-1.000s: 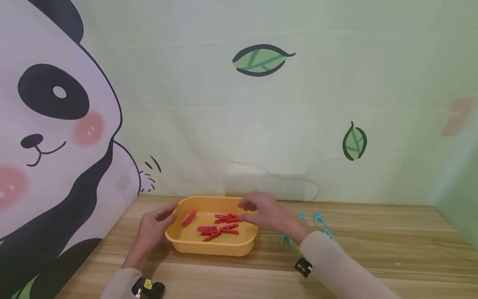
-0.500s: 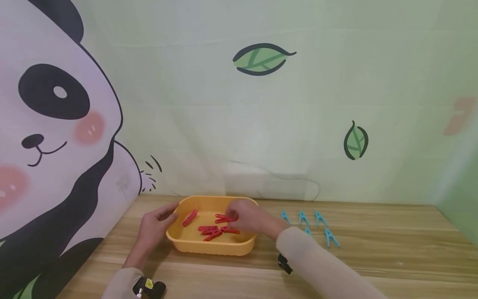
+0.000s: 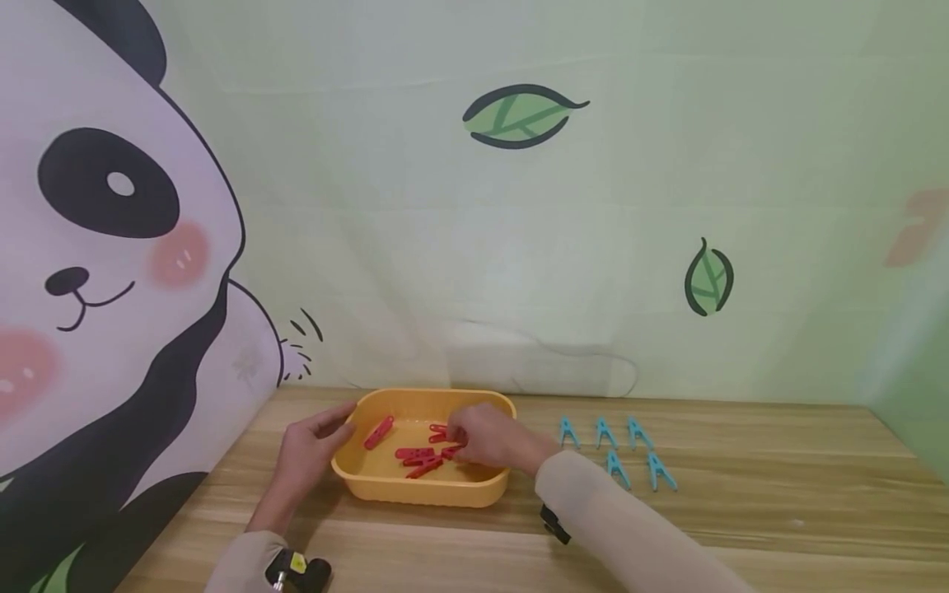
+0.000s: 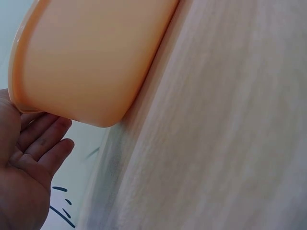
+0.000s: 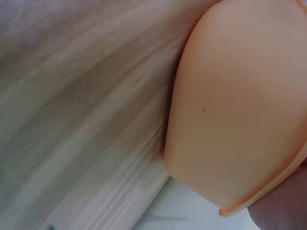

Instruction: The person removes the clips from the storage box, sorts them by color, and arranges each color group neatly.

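Observation:
A yellow plastic basin (image 3: 423,492) stands on the table with several red clothespins (image 3: 379,432) lying inside it. At its left end, my left hand (image 3: 306,449) rests against the rim with loosely extended fingers. The left wrist view shows those fingers (image 4: 56,155) by the outer wall. My right hand (image 3: 485,436) reaches down over the basin's right side, bent fingers right at a red clothespin (image 3: 451,452) that it partly covers. Its fingertips are hidden, so I cannot tell whether they pinch the clothespin. In the right wrist view the basin's wall (image 5: 235,105) blocks most of that hand.
Several light blue clothespins (image 3: 612,468) stand in two rows on the wooden table (image 3: 778,486), right of the basin. Behind the table hangs a pale green backdrop (image 3: 630,181) with a panda (image 3: 111,272) and leaves printed on it.
My right hand has come from above the basin's right rim down and left among the red clothespins. More of the blue clothespins show now. My left hand has stayed at the rim.

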The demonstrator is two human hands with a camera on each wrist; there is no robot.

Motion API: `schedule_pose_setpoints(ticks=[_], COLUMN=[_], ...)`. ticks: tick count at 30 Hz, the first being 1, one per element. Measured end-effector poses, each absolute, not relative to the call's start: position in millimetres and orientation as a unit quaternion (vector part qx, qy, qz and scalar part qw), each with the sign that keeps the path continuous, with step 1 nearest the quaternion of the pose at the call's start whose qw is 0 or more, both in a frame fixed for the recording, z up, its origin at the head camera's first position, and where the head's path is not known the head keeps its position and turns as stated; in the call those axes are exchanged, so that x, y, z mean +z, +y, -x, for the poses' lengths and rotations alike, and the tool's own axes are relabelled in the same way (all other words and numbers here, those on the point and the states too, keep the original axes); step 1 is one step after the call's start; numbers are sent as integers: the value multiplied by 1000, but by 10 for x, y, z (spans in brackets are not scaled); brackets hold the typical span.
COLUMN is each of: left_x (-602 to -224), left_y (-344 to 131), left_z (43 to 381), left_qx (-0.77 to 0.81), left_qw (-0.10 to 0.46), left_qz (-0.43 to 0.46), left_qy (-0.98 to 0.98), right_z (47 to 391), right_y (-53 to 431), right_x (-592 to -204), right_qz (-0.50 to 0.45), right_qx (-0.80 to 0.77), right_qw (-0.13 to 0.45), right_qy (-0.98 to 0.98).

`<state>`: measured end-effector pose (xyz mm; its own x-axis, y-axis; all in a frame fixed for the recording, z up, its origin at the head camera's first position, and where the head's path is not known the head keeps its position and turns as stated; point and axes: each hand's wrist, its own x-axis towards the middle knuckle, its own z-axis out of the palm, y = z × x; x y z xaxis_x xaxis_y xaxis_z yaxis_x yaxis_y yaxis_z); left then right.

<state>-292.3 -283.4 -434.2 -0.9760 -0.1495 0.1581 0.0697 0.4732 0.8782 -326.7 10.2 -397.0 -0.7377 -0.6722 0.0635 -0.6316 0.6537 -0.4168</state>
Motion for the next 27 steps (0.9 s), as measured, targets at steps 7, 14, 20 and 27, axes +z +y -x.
schedule_pose_setpoints(ticks=[7,14,20,27], left_x=[-4337,-4340,-4338,-4349], left_y=[-2835,-2829,-2820,-2825], left_z=[2924,2921,2916,2937], left_qx=[-510,-511,-512,-511], left_qw=[106,109,114,110], left_qz=[-23,-21,-19,-24], left_qy=[-853,-852,-851,-852], right_z=[3245,3251,3238,3125], right_y=[72,85,147,230], right_x=[-3977,-3979,-3922,-3831], right_qz=[340,339,354,363], right_qx=[-172,-194,-245,-274], right_qw=[56,51,26,-5], right_qy=[923,919,902,890])
